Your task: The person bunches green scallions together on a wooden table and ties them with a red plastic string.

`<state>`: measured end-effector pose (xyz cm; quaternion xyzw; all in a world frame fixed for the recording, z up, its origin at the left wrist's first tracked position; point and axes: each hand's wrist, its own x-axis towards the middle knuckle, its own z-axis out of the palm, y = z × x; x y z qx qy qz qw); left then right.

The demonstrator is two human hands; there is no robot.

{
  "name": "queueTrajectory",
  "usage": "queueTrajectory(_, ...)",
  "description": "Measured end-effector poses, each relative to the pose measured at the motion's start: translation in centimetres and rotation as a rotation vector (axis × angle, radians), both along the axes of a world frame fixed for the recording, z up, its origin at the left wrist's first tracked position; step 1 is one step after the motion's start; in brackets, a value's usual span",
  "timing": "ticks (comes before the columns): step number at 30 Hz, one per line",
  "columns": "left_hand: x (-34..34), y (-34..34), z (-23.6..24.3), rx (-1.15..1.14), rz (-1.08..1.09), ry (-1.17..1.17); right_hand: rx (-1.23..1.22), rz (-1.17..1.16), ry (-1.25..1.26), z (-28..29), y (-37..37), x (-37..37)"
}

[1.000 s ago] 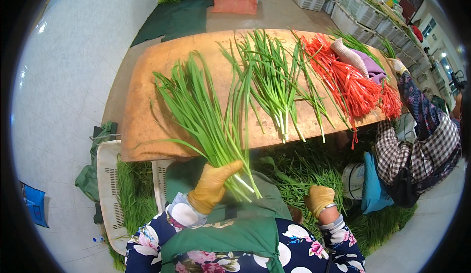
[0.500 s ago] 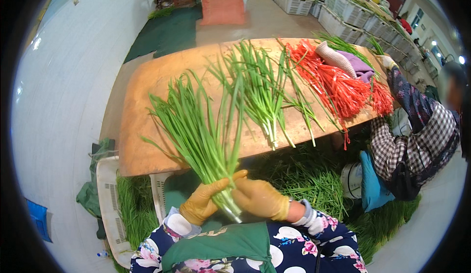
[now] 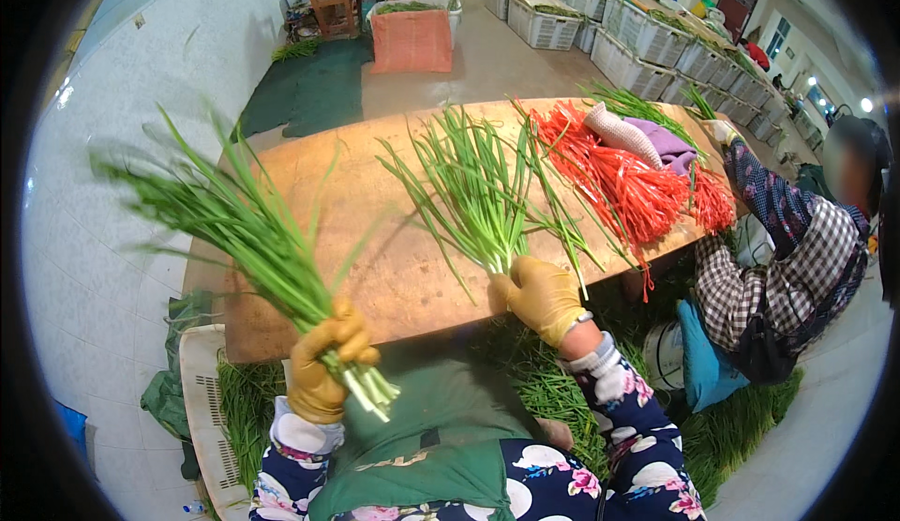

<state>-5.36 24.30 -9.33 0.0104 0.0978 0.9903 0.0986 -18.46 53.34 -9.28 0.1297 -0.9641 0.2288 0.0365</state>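
My left hand (image 3: 326, 362), in a yellow glove, is closed round a bunch of garlic chives (image 3: 253, 240) near its pale cut ends. The leaves fan up and to the left above the table's left edge, blurred by motion. My right hand (image 3: 544, 298), gloved the same way, reaches over the front edge of the wooden table (image 3: 309, 193). Its fingers close on the white stem ends of a second bunch of garlic chives (image 3: 473, 174) lying there. A few loose chive stalks (image 3: 562, 216) lie just right of that bunch.
Red plastic ties (image 3: 623, 174) are heaped at the table's right, beside purple cloth (image 3: 661, 141). A co-worker in a checked sleeve (image 3: 741, 282) sits at the right. Crates of greens stand at my left (image 3: 208, 409) and along the back (image 3: 642, 34). More chives (image 3: 562, 390) lie below the table.
My hands have parted. The left has swung the held bunch to the left, while the right has let go of it and moved forward to the bunch on the table.
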Motion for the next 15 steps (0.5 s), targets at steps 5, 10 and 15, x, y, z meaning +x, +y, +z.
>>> queueTrajectory(5, 0.4, 1.5, -2.7, 0.055, -0.08, -0.186, -0.534, -0.153, -0.158, 0.0, 1.3, -0.3)
queueTrajectory(10, 1.5, 2.5, -2.1, -0.108, 0.072, -0.13, -0.958, -0.013, -0.351, 1.7, 1.5, 5.7)
queueTrajectory(15, 2.4, 3.9, -1.7, -0.46, 0.046, -0.334, -0.482, 0.256, 0.073, 0.1, -1.0, 9.7)
